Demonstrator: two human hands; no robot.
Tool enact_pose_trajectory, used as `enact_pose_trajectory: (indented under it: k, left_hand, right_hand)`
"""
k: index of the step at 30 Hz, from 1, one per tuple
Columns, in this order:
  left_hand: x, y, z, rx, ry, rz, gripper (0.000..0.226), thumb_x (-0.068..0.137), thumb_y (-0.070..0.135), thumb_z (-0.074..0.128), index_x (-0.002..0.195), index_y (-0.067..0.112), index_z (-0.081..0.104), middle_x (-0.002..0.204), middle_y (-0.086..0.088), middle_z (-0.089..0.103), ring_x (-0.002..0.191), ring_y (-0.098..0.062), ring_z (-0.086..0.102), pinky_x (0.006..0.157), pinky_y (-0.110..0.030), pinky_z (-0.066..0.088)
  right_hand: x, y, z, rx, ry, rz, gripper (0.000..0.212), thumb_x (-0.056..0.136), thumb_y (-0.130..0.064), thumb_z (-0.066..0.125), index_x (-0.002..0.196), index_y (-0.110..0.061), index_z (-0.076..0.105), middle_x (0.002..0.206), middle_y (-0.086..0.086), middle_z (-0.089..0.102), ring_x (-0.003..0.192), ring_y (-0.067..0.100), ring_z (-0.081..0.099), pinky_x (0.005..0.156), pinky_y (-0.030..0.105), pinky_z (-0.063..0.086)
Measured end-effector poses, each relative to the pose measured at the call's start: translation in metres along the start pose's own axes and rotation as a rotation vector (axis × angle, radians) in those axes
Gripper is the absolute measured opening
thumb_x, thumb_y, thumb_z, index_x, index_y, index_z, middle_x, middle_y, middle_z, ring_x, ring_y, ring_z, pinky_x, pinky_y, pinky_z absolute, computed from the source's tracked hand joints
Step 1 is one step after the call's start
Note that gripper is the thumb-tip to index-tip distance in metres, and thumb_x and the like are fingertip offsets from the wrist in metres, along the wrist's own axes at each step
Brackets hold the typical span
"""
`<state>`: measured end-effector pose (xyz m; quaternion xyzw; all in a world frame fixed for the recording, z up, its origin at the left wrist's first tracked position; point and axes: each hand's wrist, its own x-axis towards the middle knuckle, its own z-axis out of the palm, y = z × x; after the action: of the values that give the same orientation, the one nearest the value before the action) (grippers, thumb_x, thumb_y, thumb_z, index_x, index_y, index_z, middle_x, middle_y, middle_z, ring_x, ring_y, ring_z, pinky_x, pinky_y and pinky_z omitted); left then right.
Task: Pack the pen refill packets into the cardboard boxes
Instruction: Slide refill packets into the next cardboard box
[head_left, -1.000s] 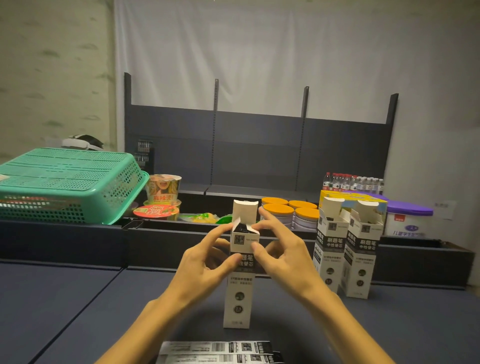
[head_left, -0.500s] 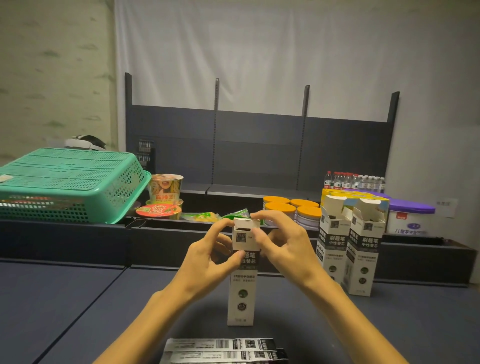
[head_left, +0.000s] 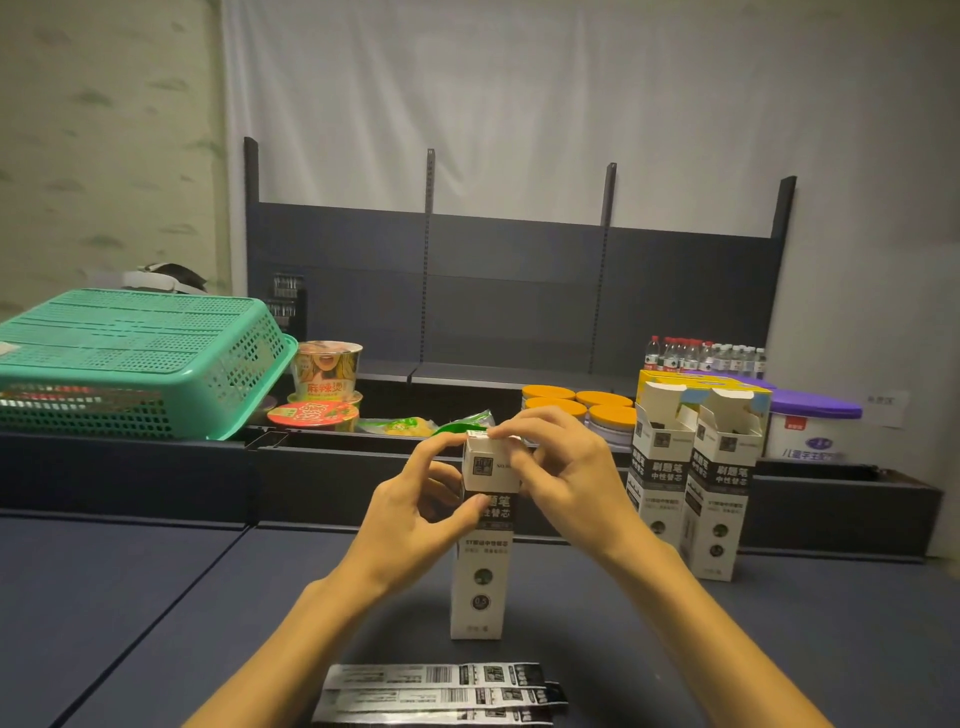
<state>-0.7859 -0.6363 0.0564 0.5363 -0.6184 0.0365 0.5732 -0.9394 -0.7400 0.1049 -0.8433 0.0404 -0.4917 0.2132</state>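
A tall white-and-black cardboard box (head_left: 482, 577) stands upright on the dark table in front of me, its top flap folded down. My left hand (head_left: 415, 512) pinches its upper left side, thumb on the front face. My right hand (head_left: 563, 470) grips the upper right side, fingertips pressing on the closed lid. Two more boxes (head_left: 696, 483) of the same kind stand at the right with their top flaps open. A few flat pen refill packets (head_left: 441, 693) lie stacked at the table's near edge, between my forearms.
An upturned green plastic basket (head_left: 135, 364) sits at the left on the dark ledge. Behind it are noodle cups (head_left: 324, 387), orange-lidded jars (head_left: 576, 408), a purple-lidded tub (head_left: 813, 423) and small water bottles (head_left: 701, 356). A dark shelf unit backs the ledge.
The box's top flap stood up open a second ago; both hands have folded it down, and the lid now lies closed under my right fingertips.
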Motion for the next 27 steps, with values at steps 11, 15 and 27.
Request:
enact_pose_trajectory:
  k: [11, 15, 27]
  left_hand:
    - [-0.002, 0.001, 0.000, -0.032, -0.014, -0.033, 0.061, 0.077, 0.049, 0.066, 0.131, 0.042, 0.039, 0.091, 0.005, 0.068, 0.080, -0.017, 0.068, 0.065, -0.029, 0.058]
    - [-0.002, 0.003, 0.001, -0.031, -0.011, -0.045, 0.061, 0.077, 0.047, 0.067, 0.132, 0.042, 0.039, 0.091, 0.004, 0.067, 0.080, -0.015, 0.068, 0.065, -0.026, 0.057]
    - [-0.045, -0.034, 0.000, 0.226, -0.426, -0.374, 0.064, 0.063, 0.070, 0.066, 0.116, 0.036, 0.051, 0.106, 0.019, 0.065, 0.091, 0.001, 0.062, 0.082, -0.026, 0.054]
  right_hand:
    - [-0.009, -0.002, -0.002, -0.197, -0.061, -0.101, 0.041, 0.089, -0.039, 0.044, 0.111, -0.015, 0.069, 0.108, -0.005, 0.044, 0.080, 0.008, 0.056, 0.064, 0.013, 0.053]
    - [-0.011, -0.001, -0.002, -0.286, -0.096, -0.109, 0.037, 0.090, -0.039, 0.042, 0.113, -0.021, 0.063, 0.113, -0.003, 0.041, 0.090, 0.018, 0.059, 0.061, 0.030, 0.059]
    - [-0.042, 0.008, -0.014, -0.724, -0.165, 0.055, 0.048, 0.091, -0.050, 0.036, 0.127, -0.023, 0.054, 0.114, -0.002, 0.055, 0.086, 0.016, 0.058, 0.066, 0.022, 0.037]
